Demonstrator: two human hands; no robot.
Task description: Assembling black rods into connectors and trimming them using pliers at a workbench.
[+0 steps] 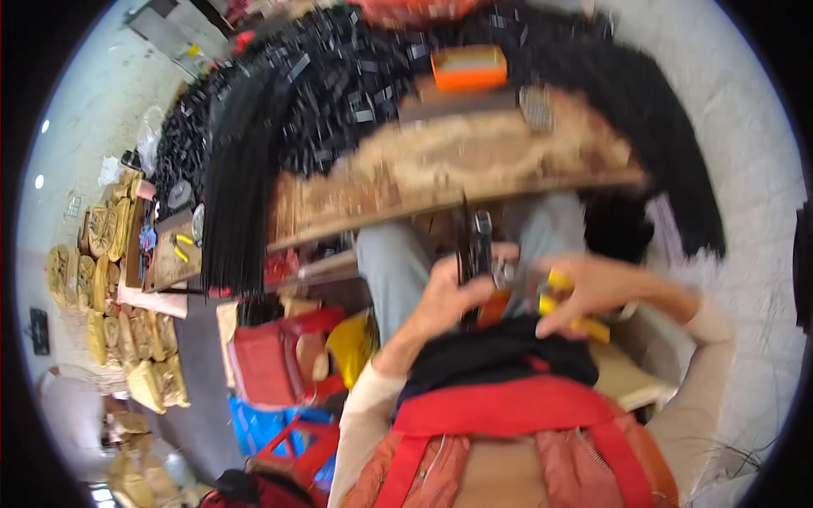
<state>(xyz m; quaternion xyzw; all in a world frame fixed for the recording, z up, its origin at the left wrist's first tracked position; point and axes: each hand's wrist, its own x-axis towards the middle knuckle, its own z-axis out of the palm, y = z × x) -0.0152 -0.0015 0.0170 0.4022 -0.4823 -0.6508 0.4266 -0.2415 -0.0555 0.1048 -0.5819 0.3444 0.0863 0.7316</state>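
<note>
Head view, listed left to right: brown paper packages [102, 233], stacked by the wall; yellow-handled pliers [181, 248], on a small board; one bundle of black strips [241, 186], draped over the near edge of a worn wooden bench [415, 161]. Left hand [447, 298], over the lap: fingers closed round a black strap [463, 254], upright, just short of the bench edge, a metal-looking buckle [483, 223] beside its upper part. Orange box [470, 78], farther back on the bench. Right hand [600, 286], blurred: fingers curled about a yellow-handled tool [558, 280], apart from the strap; how firmly, cannot tell. Second bundle [677, 148], overhanging at far right. Hazards, judged: a slack left grip could let the strap turn or slide; a badly angled tool could nip the left fingers; a knock from an elbow could drag overhanging strips floorward.
</note>
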